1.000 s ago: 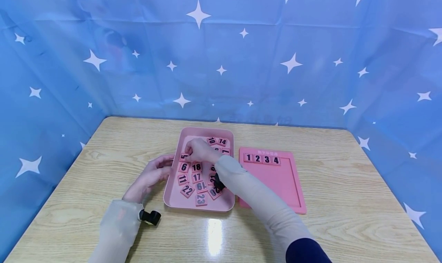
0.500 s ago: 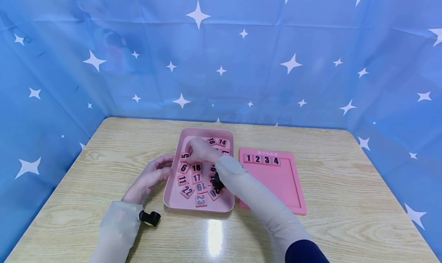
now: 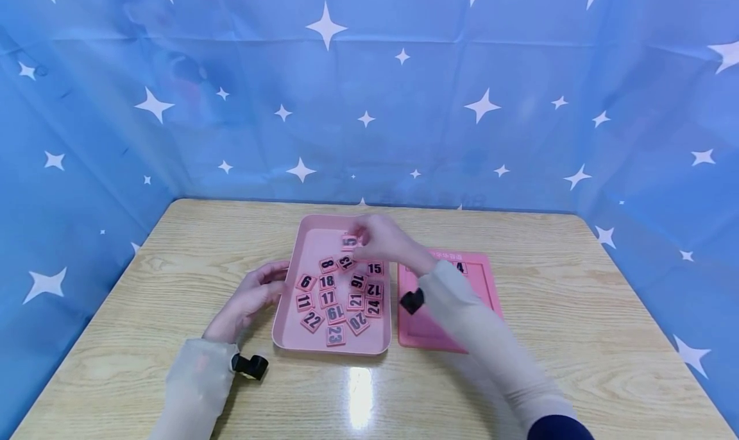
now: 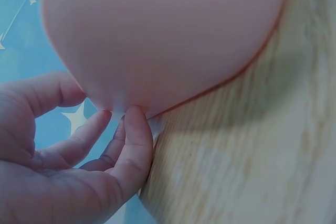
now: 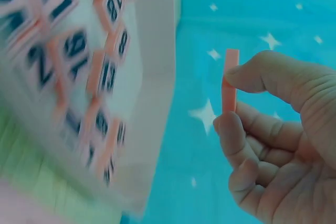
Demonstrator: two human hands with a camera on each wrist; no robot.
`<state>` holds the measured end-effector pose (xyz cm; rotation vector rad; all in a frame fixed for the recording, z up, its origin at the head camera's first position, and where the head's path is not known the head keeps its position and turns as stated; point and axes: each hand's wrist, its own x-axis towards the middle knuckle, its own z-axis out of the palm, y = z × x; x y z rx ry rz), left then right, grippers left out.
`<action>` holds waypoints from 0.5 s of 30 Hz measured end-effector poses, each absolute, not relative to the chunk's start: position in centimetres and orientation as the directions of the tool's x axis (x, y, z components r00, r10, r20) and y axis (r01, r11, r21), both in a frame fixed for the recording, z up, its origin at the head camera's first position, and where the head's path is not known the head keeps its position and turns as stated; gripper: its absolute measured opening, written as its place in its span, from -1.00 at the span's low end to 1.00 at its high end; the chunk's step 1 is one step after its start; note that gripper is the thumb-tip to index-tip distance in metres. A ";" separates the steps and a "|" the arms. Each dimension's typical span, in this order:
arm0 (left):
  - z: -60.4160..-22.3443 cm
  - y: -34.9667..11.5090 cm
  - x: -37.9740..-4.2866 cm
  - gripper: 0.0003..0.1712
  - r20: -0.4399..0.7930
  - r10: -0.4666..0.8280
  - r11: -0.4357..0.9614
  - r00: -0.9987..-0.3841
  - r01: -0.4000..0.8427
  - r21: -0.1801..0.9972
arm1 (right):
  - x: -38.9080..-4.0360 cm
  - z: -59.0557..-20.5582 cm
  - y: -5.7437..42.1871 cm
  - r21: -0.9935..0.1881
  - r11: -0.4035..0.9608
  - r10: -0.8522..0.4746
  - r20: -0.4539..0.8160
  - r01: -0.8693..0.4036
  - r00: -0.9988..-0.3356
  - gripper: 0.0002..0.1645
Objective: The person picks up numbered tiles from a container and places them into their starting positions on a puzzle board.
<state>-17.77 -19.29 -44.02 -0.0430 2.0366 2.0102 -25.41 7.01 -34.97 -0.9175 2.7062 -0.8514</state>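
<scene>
My right hand (image 3: 388, 240) pinches a pink number tile marked 5 (image 3: 349, 242) above the far part of the pink tray (image 3: 283, 321). In the right wrist view the same tile (image 5: 230, 80) stands edge-on between thumb and fingertips. My left hand (image 3: 249, 299) lies at the tray's left side, its fingertips touching the outer wall (image 4: 168, 40). Inside the tray lie several loose number tiles, among them the 6 tile (image 3: 306, 282) and the 18 tile (image 3: 326, 281). Right of it is a pink puzzle board (image 3: 424, 328), partly under my right forearm; the 4 tile (image 3: 460, 268) shows in its top row.
Both the tray and the board rest on a wood-grain table (image 3: 577, 312). A blue curtain with white stars (image 3: 369, 106) hangs behind and along both sides. Each wrist carries a small black camera (image 3: 249, 366).
My right hand has lifted the 5 tile from the tray's left side and moved right with it. The 8 and 13 tiles are now uncovered. My left hand stays at the tray.
</scene>
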 end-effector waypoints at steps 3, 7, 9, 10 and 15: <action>-44.0 -19.2 -17.8 -0.31 -0.225 0.171 0.036 -0.959 -0.222 0.974 | -24.9 -34.6 10.4 -0.597 0.651 -0.566 0.031 -0.469 -0.824 -0.65; -43.9 -19.2 -17.8 -0.31 -0.230 0.169 0.047 -0.959 -0.225 0.973 | -24.3 -34.8 15.0 -0.613 0.675 -0.501 0.028 -0.411 -0.865 -0.64; -43.9 -19.2 -17.8 -0.30 -0.232 0.166 0.054 -0.958 -0.226 0.973 | -24.1 -35.1 17.1 -0.607 0.683 -0.478 0.048 -0.406 -0.877 -0.65; -43.9 -19.1 -17.8 -0.31 -0.231 0.165 0.053 -0.959 -0.225 0.973 | -23.9 -35.3 18.1 -0.603 0.690 -0.465 0.054 -0.400 -0.884 -0.66; -43.7 -19.1 -17.6 -0.30 -0.232 0.161 0.057 -0.959 -0.226 0.973 | -23.5 -36.7 22.4 -0.569 0.745 -0.384 0.058 -0.347 -0.921 -0.68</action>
